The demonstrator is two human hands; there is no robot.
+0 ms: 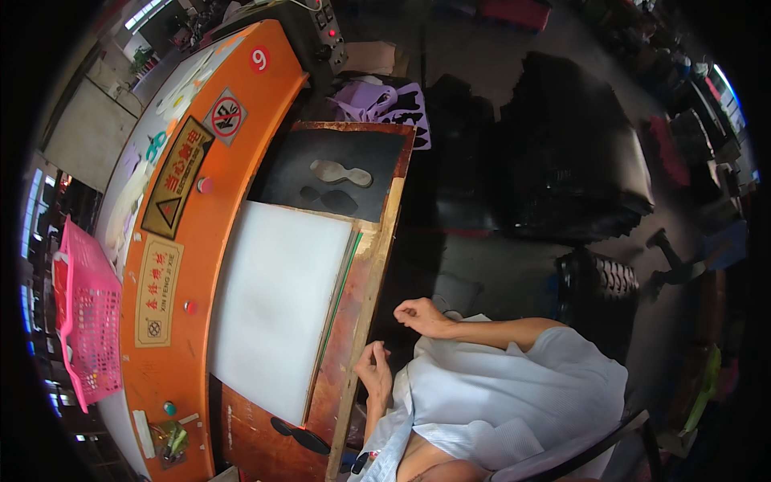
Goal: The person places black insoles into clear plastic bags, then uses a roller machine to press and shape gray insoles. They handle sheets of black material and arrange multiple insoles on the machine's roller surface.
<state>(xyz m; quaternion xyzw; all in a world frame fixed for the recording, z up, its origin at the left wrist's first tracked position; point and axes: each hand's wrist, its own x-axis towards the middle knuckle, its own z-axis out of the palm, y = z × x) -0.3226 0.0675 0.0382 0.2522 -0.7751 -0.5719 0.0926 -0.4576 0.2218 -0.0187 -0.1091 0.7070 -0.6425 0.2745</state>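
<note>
My left hand point(374, 367) hovers with curled fingers at the front edge of a worn wooden board point(365, 273), holding nothing. My right hand point(421, 315) is loosely fisted and empty, just off the board's edge to the right. A thick white foam sheet point(273, 305) lies on the board, left of both hands. Behind the foam sheet is a black sheet point(353, 157) with a grey sole-shaped piece point(341, 172) on it and dark sole-shaped marks point(329, 198) beside that. My pale blue shirt point(498, 386) fills the lower right.
An orange machine housing point(193, 241) with warning plates and buttons curves along the left of the board. A pink basket point(84, 321) stands far left. Purple cut-out scraps point(377, 100) lie behind the board. Stacks of black sheets point(562, 161) and black soles point(604, 277) sit to the right. Two black sole pieces point(301, 436) lie near the front.
</note>
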